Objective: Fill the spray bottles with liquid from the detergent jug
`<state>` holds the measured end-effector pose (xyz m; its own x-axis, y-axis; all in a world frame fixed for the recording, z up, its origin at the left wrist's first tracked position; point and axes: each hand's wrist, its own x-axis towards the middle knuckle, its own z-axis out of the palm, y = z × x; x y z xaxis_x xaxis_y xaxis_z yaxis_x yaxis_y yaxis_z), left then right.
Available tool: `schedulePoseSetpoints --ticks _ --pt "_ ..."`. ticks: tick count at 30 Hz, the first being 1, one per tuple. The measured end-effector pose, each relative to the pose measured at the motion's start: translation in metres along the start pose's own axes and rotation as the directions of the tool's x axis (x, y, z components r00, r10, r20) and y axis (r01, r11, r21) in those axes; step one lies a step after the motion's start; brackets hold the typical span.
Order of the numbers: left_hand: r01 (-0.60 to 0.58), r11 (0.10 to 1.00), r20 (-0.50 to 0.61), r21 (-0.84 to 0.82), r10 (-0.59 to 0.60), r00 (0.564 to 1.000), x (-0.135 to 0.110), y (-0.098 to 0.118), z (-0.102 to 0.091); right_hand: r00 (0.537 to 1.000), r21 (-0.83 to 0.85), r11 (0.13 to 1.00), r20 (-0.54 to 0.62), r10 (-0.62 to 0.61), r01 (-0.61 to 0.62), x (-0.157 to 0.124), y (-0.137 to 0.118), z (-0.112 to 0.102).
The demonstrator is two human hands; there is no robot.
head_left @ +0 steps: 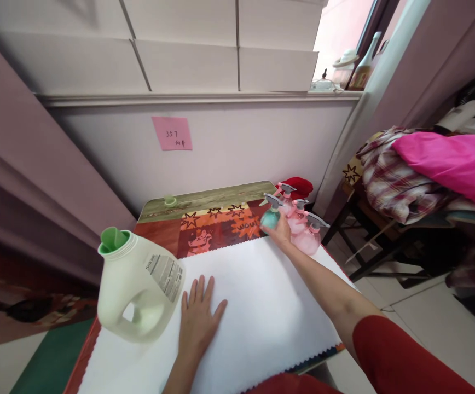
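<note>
My right hand [279, 234] is wrapped round a small teal spray bottle [269, 220] with a grey trigger head, at the table's far right. Just beside it stand several pink spray bottles [306, 239], partly hidden by my hand and by one another. My left hand [198, 317] lies flat on a white cloth [254, 306] with its fingers spread, holding nothing. To its left is a large pale green detergent jug [139, 290] with an open mouth and a green pouring spout. A green cap [170, 201] rests near the back edge.
The table's patterned cover [216, 230] shows behind the white cloth. A pink note [172, 133] is stuck on the wall. Something red [299, 187] lies behind the bottles. Clothes [397, 175] are piled at the right, and bottles [363, 68] stand on the windowsill.
</note>
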<state>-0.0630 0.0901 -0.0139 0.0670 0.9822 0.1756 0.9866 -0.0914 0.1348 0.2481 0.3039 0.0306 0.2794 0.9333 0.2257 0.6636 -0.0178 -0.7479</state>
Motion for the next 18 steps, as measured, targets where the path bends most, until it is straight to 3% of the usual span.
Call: schedulePoseSetpoints --ticks 5,9,13,14,16,18 --pt "0.003 1.000 -0.002 0.003 -0.003 1.000 0.000 -0.001 0.000 0.999 0.027 0.999 -0.043 0.027 -0.026 0.015 0.007 0.011" --pt "0.004 1.000 -0.012 -0.017 -0.005 1.000 0.000 -0.001 0.001 0.997 0.067 0.998 -0.081 -0.011 0.016 -0.003 -0.002 0.009" --pt "-0.005 0.997 -0.041 -0.082 0.002 0.999 -0.002 -0.009 0.007 0.986 0.110 0.983 -0.084 -0.141 0.150 -0.080 -0.005 -0.001" --pt "-0.010 0.993 -0.055 -0.119 0.004 0.998 -0.003 -0.011 0.008 0.967 0.148 0.955 -0.046 -0.251 0.256 -0.106 -0.002 -0.005" --pt "-0.004 0.974 -0.099 -0.228 -0.019 0.995 -0.002 -0.013 0.006 0.886 0.241 0.881 0.129 -0.446 0.408 -0.158 0.005 -0.013" --pt "0.014 0.921 -0.151 -0.389 -0.079 0.985 0.001 -0.007 -0.003 0.844 0.348 0.855 0.244 -0.478 0.383 -0.202 0.008 -0.023"
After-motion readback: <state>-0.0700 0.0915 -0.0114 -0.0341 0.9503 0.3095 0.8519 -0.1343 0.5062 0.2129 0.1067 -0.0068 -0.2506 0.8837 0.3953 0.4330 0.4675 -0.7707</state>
